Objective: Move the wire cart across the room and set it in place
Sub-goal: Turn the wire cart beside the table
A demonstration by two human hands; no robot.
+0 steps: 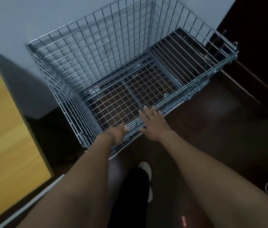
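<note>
Cart (107, 66) could swing off course: left hand (117, 134) grips its near rim, right hand (153, 124) rests flat, fingers (146, 111) spread.

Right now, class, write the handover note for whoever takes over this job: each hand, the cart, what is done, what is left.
Left hand: curled on the near top rail of the wire cart.
Right hand: open, flat on the same rail.
Cart: empty, on the dark floor, far side near the pale wall, wooden panel on its left.
Done: cart appears near the wall.
Left: confirm placement, let go.
</note>
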